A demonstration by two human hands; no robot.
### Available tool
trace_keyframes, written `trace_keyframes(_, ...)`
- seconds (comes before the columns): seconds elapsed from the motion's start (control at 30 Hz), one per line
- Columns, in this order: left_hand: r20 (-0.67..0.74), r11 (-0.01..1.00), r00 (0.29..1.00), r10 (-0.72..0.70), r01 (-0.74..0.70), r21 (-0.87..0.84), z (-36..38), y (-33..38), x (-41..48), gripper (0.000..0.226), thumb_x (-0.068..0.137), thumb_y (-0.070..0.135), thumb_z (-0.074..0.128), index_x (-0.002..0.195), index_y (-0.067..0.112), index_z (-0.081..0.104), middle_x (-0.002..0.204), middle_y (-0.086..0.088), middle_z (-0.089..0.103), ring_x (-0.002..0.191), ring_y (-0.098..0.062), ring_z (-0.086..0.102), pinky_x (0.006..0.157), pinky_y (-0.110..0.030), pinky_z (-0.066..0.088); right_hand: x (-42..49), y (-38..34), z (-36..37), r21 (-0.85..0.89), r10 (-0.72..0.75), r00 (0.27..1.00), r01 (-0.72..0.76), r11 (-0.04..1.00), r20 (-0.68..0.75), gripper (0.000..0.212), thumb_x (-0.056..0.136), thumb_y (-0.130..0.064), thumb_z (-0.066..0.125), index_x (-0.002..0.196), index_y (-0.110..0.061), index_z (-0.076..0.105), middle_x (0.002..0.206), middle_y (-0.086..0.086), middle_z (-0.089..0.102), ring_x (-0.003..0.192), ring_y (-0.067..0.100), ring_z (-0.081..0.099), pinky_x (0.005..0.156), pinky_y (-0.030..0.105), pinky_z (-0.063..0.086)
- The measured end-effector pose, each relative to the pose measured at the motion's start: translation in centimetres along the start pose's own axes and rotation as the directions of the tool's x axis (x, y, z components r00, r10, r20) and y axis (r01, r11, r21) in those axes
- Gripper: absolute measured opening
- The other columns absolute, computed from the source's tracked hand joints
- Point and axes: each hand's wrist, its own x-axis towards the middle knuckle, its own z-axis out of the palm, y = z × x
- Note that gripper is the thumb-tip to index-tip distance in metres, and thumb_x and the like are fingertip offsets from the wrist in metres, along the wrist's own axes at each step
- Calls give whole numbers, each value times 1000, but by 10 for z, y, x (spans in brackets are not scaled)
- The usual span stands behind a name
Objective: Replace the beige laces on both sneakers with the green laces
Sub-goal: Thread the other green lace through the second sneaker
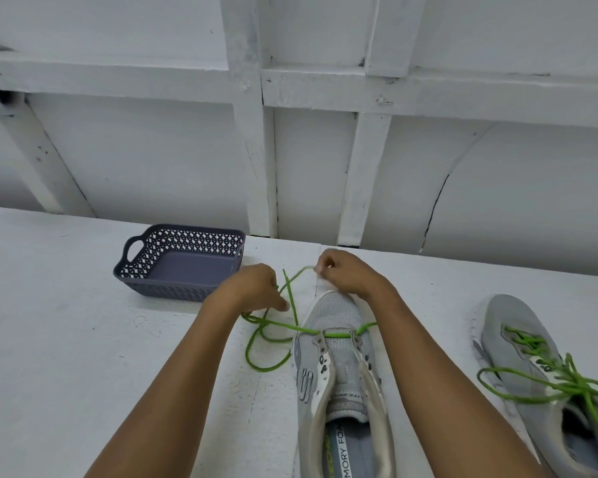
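Holding near to far: near sneaker (339, 315) sits toe-away between both forearms, tongue open and throat exposed, probably so the eyelets stay reachable; green lace (335, 334) crosses only the toe-most eyelet pair as a flat bar, upper eyelets bare; my read is lacing has just begun on this shoe; slack lace loops on the table (66, 305) left of the shoe.

Left hand (252, 288) hovers just left of the toe, fingers curled down around a strand of the lace, thumb tip close to the loop; exact pinch point is hidden under the knuckles. Right hand (346, 274) is above the toe, thumb and forefinger pinching the lace near its end, other fingers tucked; the strand arcs between the two hands; looks like both ends are being drawn out to even the lengths before the next crossing.

Second sneaker (511, 315) lies well apart on the right, untouched, second green lace (567, 381) threaded up it with loose ends; judged done.

Basket (187, 232) sits further back left, near the wall; no beige lace in view.
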Motion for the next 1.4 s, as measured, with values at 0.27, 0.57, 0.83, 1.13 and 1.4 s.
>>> trace_keyframes(0.27,9,989,1000,12,-13,145,13,1,0,45,84,43,74,111,8,64,110,-8,66,96,-22,61,72,-29,45,-47,5,-40,969,10,973,230,93,-232,23,96,-11,46,73,-17,43,51,-4,46,48,13,48,58,29,46)
trace_keyframes(0.57,6,953,1000,11,-12,302,20,3,4,48,93,55,56,70,13,52,73,0,56,70,-16,53,62,-27,42,-81,34,-43,-444,329,944,-294,846,2,37,89,-49,65,101,-14,68,112,4,64,98,20,59,80,28,44)
trace_keyframes(0.83,-538,971,824,177,-58,231,29,15,9,39,98,39,51,116,5,48,107,-14,63,98,-34,62,69,-36,40,-88,25,-25,-400,239,941,-320,859,-239,22,89,-48,61,83,-27,58,97,-9,61,112,22,48,89,40,31)
trace_keyframes(1.13,-246,967,969,-9,71,246,39,20,35,28,96,23,50,118,7,57,121,-12,61,107,-30,60,75,-31,42,-110,15,-31,-101,56,960,-86,991,-274,27,91,-36,65,74,-16,59,69,-9,58,64,4,50,55,20,34)
trace_keyframes(1.4,-393,954,907,153,-239,-181,15,23,6,10,82,10,65,79,6,56,74,-3,61,66,-17,58,55,-28,41,-145,-3,-32,105,160,987,-157,982,-16,48,82,-48,74,88,-2,65,79,6,72,63,12,61,57,24,49)
